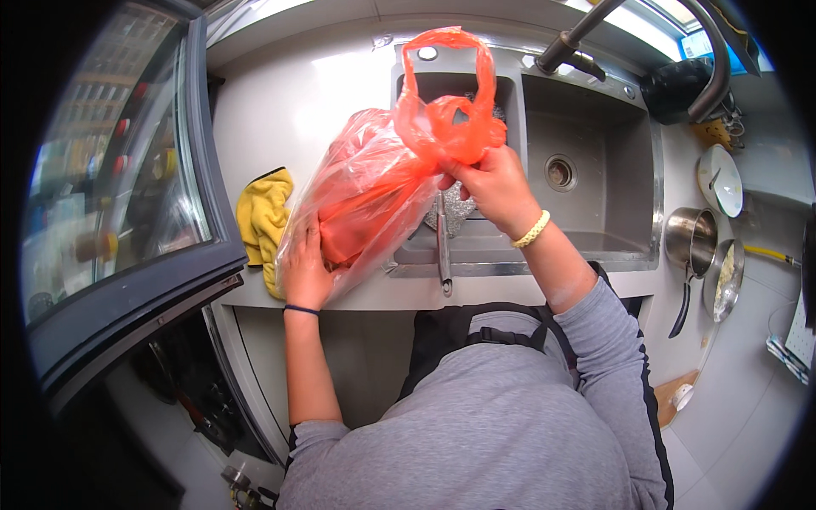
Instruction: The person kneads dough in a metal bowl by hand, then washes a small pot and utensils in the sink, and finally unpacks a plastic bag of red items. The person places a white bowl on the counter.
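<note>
A red plastic bag (pixel 366 223) with loop handles, wrapped in or lying against a clear plastic bag (pixel 306 197), spans the counter and the left sink basin. My right hand (pixel 488 191) pinches the gathered neck of the red bag just under its handles. Against the lower left side of the clear bag lies my left hand (pixel 309 264), fingers extended along the plastic; its far fingers are partly behind or under the film. What the bags contain cannot be made out. Below the right hand, a grey speckled item (pixel 454 213) shows in the left basin, largely covered.
A yellow cloth (pixel 264 217) lies left of the bags, near an open window frame (pixel 220 159). The right basin (pixel 574 146) has a drain, with a dark faucet (pixel 561 51) behind. A saucepan (pixel 692 239), a bowl (pixel 725 182) and a metal dish (pixel 723 280) stand at right.
</note>
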A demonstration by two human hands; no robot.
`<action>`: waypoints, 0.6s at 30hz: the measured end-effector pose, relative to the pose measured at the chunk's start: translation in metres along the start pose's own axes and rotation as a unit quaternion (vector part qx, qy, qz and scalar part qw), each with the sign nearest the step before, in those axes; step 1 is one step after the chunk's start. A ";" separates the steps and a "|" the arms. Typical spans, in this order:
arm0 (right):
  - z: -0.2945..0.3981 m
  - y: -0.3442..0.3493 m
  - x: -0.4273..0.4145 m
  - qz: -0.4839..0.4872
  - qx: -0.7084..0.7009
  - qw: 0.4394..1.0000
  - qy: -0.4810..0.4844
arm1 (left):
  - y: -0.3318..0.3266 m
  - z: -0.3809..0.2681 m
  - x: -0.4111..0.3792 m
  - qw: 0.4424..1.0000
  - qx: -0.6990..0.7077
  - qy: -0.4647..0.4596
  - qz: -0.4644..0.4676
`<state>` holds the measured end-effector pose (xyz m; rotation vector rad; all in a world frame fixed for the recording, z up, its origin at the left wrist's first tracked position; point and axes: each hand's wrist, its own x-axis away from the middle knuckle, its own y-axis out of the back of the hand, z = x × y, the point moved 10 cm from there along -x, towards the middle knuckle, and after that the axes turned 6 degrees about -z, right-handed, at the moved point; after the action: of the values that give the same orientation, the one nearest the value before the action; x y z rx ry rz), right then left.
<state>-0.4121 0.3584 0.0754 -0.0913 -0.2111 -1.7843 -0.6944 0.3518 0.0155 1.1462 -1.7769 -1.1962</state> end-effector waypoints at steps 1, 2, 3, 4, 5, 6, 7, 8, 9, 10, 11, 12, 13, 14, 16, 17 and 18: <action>-0.004 0.001 0.001 0.001 -0.004 1.000 -0.010 | 0.000 -0.001 -0.001 1.000 -0.009 0.002 0.001; -0.009 0.001 0.002 0.001 -0.008 1.000 -0.020 | 0.002 -0.004 -0.002 1.000 -0.019 0.003 0.002; -0.014 0.004 0.002 -0.001 -0.011 0.999 -0.030 | 0.004 -0.007 -0.004 1.000 -0.028 0.002 0.003; -0.017 0.004 0.003 0.000 -0.030 0.999 -0.032 | 0.005 -0.008 -0.004 0.999 -0.040 0.005 0.006; -0.019 0.005 0.003 0.000 -0.029 0.999 -0.039 | 0.007 -0.008 -0.003 0.999 -0.036 0.005 0.002; -0.022 0.007 0.004 0.000 -0.028 0.999 -0.047 | 0.008 -0.008 -0.003 0.999 -0.031 0.004 -0.001; -0.024 0.007 0.005 -0.001 -0.027 0.998 -0.054 | 0.009 -0.008 -0.002 1.000 -0.027 0.003 -0.004; -0.026 0.006 0.005 -0.001 -0.032 0.998 -0.058 | 0.011 -0.008 0.000 1.000 -0.018 0.007 0.002; -0.029 0.007 0.007 -0.003 -0.037 0.997 -0.063 | 0.013 -0.009 0.003 1.000 -0.008 0.009 0.010; -0.033 0.007 0.008 -0.005 -0.042 0.997 -0.068 | 0.016 -0.010 0.006 1.000 0.002 0.011 0.018; -0.036 0.005 0.009 0.003 -0.026 0.997 -0.069 | 0.021 -0.010 0.010 1.000 0.013 -0.002 0.025; -0.040 0.002 0.010 0.012 -0.012 0.997 -0.071 | 0.027 -0.008 0.014 0.999 0.023 -0.015 0.033; -0.044 -0.001 0.011 0.022 0.003 0.997 -0.073 | 0.033 -0.008 0.018 0.998 0.033 -0.027 0.041; -0.045 -0.002 0.012 0.020 0.006 0.998 -0.064 | 0.033 -0.002 0.021 0.996 0.001 0.014 0.089; -0.044 -0.008 0.013 0.021 0.010 0.999 -0.044 | 0.030 0.010 0.029 0.996 -0.020 -0.001 0.091; -0.039 -0.010 0.014 0.018 0.021 1.000 -0.007 | 0.026 0.015 0.032 0.995 -0.030 -0.009 0.093; -0.033 -0.012 0.014 0.015 0.032 0.999 0.030 | 0.018 0.014 0.035 0.993 -0.053 -0.007 0.101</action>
<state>-0.4253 0.3407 0.0445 0.0057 -0.2221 -1.7458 -0.7245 0.3273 0.0302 0.8772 -1.7702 -1.1637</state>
